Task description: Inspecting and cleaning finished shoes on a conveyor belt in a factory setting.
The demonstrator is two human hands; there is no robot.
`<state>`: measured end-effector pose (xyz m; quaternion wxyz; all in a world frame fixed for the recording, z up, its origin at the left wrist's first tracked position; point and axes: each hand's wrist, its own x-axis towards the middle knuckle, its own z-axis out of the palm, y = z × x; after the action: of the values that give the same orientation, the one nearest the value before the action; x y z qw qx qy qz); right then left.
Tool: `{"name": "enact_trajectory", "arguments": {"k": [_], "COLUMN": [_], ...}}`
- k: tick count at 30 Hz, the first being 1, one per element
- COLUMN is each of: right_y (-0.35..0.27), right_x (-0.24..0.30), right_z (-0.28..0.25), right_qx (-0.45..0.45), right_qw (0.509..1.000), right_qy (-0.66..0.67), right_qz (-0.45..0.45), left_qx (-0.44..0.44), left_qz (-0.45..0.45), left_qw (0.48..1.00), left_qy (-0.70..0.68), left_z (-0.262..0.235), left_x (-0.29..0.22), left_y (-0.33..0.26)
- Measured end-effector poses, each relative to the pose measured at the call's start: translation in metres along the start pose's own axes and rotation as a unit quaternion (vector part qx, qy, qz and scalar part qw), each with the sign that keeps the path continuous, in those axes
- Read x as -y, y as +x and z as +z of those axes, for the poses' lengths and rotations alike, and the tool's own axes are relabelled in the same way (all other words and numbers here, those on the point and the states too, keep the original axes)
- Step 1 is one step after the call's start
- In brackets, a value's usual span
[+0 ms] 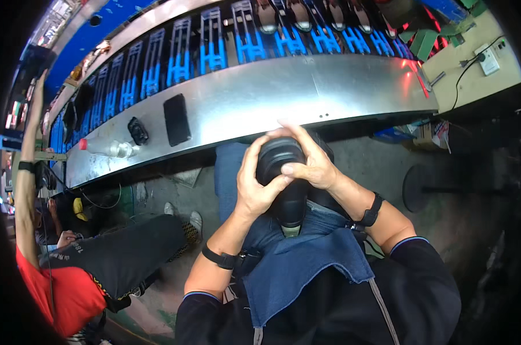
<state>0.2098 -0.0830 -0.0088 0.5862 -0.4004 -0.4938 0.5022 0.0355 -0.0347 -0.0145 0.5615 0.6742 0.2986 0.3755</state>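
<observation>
Over my lap I hold a black, rounded, glossy shoe (279, 154), its broad end pointing away from me. My left hand (256, 183) curves around its left side, and my right hand (315, 164) wraps the far right side. Both thumbs lie on top, their tips close together. A dark narrow part (290, 207) runs back toward me beneath the hands and ends in a pale patch. Another dark shape shows just behind my right hand; its kind cannot be made out. A blue denim apron (303, 282) covers my lap.
Ahead runs a metal bench (243, 98) with a black phone (177, 119), a clear bottle (108, 148) and a small black item (138, 131). Behind it stand blue racks (213, 54), several shoes (302, 16) at the far right. A person in red (71, 293) sits left.
</observation>
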Motion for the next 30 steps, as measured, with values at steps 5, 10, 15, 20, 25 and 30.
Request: {"name": "enact_trajectory", "arguments": {"k": [5,10,15,20,25,30], "right_y": [-0.001,0.001,0.001,0.001,-0.028,-0.092], "right_x": [-0.025,-0.029,-0.014,-0.002,-0.006,0.023], "right_z": [-0.003,0.002,-0.002,-0.001,0.017,-0.004], "right_qx": [-0.050,-0.099,-0.018,0.050,0.028,0.046], "right_qw": [0.997,0.992,0.974,0.976,0.967,0.970], "right_qy": [-0.057,-0.077,-0.223,-0.210,-0.251,-0.231], "right_qz": [0.016,0.000,-0.045,-0.035,-0.024,0.061], "left_qx": [-0.043,-0.043,-0.030,-0.045,-0.159,-0.219], "left_qz": [-0.006,0.016,0.055,0.052,-0.083,-0.116], "left_qw": [0.999,0.997,0.986,0.979,0.983,0.880], "left_qy": [0.021,0.055,0.152,0.194,-0.043,-0.406], "left_z": [0.005,0.005,0.003,0.005,0.000,-0.012], "left_x": [0.019,0.024,0.008,0.012,0.024,-0.007], "left_y": [0.001,0.005,0.003,-0.018,-0.040,-0.027]}}
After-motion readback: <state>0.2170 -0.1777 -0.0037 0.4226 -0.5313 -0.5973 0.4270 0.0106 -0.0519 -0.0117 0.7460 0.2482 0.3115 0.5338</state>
